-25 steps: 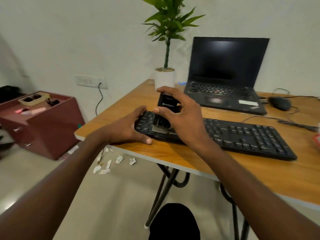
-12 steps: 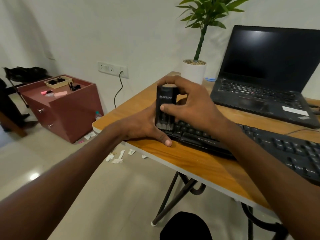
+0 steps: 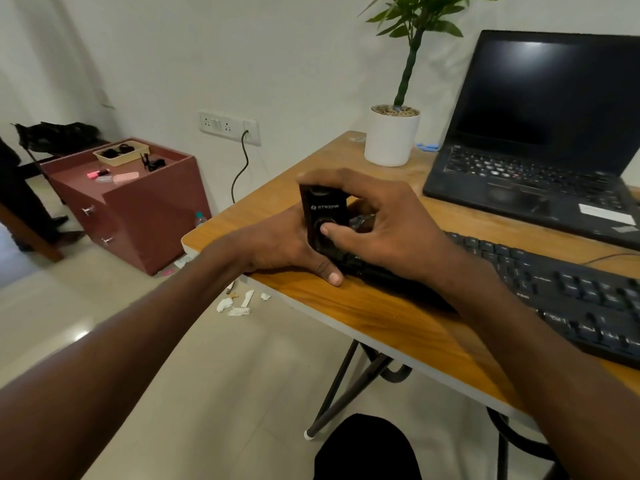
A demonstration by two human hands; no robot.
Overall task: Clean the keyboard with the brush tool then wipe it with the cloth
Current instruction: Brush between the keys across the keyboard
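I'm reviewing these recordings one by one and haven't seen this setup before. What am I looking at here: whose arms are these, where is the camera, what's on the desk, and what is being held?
There is no robot here. A person wears one wide-angle camera on the head, looking forward and down, so the two arms reaching in are their own. The right hand grips a black brush tool, thumb on its front, held down at the left end of a black keyboard. The left hand rests at that same end, thumb on the wooden desk, apparently steadying the keyboard. Behind it sit an open laptop with a dark screen and a potted plant. No cloth shows in this view. A reddish cabinet stands on the floor to the left.
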